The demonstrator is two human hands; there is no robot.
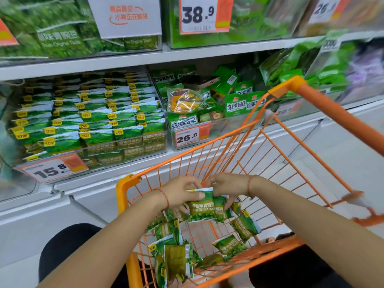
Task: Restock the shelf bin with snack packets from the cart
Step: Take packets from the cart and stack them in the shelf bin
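Both hands are down inside the orange wire-mesh cart [228,154]. Left hand [182,192] and right hand [225,185] have fingers curled, pinching the same small bunch of glossy green foil snack packets [204,208]; at least two in it, exact count unclear. Roughly eight more flat crinkled packets [178,258] lie loose on the cart floor. Clear plastic shelf bin [87,121] sits upper left, stacked full in neat rows.

Both your forearms reach forward and converge at centre. Your left hand [182,192] has fingers curled, thumb pressed flat across the front of what it grips. Your right hand [225,189] sits just beside it, fingers curled downward, pinching. A red string bracelet on each wrist.
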